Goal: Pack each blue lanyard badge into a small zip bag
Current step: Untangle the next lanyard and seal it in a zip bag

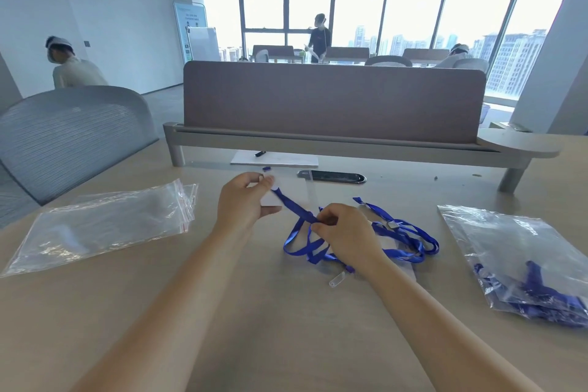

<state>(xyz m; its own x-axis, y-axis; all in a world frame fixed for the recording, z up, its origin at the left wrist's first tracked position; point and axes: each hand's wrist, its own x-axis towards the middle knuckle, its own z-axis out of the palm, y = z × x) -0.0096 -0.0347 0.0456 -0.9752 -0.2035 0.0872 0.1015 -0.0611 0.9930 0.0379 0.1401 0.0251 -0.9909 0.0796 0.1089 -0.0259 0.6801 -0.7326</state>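
Closest in, on the right side of the desk [286, 344], the filled zip bags [509, 251] have bundled blue lanyards inside. I can't tell how many bags are stacked there. A loose clear tab [336, 279] lies at the near edge of the lanyard pile [404, 242], which is a tangle of unpacked straps mid-desk.

The right hand [346, 229] has its thumb and fingers curled in a pinch on the blue strap [294, 207]. That strap runs up to the badge holder [288, 192]. The left hand [243, 202] grips the holder just above the desk, thumb along one edge and fingers curled over the other.

My guess on handling: the strap is light, floppy ribbon that'll unfold itself and snag on the pile. The holder looks flat, stiffer and a bit slick. I'd keep hold of the holder and gather the strap into loops against it before bagging.

Off to the left, the empty zip bags [105, 219] lie flat with nothing in them, their red-lined mouths facing the hands. They're thin, slippery film, so best opened at that edge.

Farther back, a sheet of paper [286, 160] with a pen [260, 154] on it sits under the divider.
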